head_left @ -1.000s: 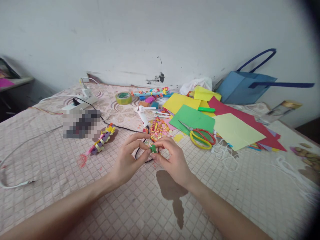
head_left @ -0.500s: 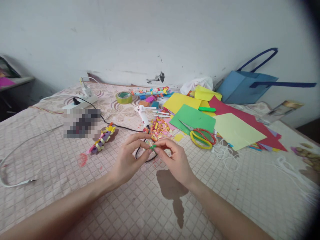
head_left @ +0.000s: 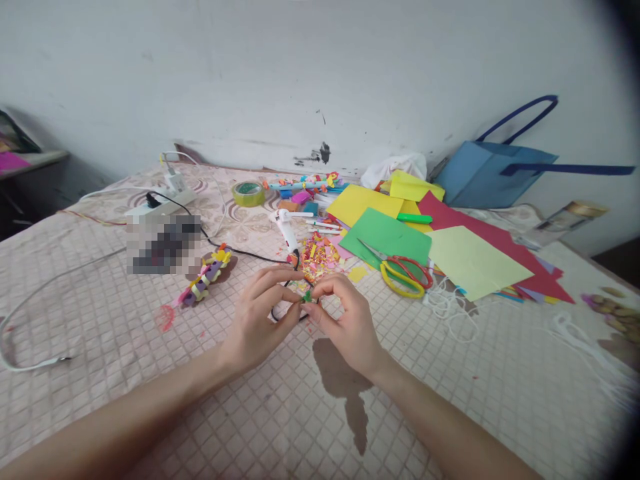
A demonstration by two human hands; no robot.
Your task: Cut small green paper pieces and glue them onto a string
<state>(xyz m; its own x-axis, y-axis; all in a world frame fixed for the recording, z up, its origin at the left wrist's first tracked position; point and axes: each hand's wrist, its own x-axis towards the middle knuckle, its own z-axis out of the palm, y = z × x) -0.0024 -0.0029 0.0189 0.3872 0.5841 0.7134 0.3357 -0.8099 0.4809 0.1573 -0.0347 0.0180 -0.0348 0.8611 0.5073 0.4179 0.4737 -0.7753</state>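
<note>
My left hand (head_left: 263, 313) and my right hand (head_left: 347, 320) meet above the table, with a small green paper piece (head_left: 307, 297) pinched between their fingertips. Its exact shape is too small to make out. Just beyond the fingers, a white glue gun (head_left: 286, 230) lies with its black cord looping behind my hands. Beside the gun spreads a heap of tiny yellow, pink and red paper scraps (head_left: 320, 259). Left of my hands rests a purple decorated paper craft (head_left: 207, 277) with yellow and pink bits on it.
Scissors (head_left: 407, 277) with red and yellow handles overlap a green sheet (head_left: 387, 237). White string (head_left: 450, 310), coloured sheets and a blue bag (head_left: 493, 173) stand to the right. Green tape (head_left: 249, 194) and a power strip (head_left: 160, 208) are at the back left.
The green paper piece has turned between my fingertips and dipped slightly. My right fingers have shifted a little; the things on the table stay where they were.
</note>
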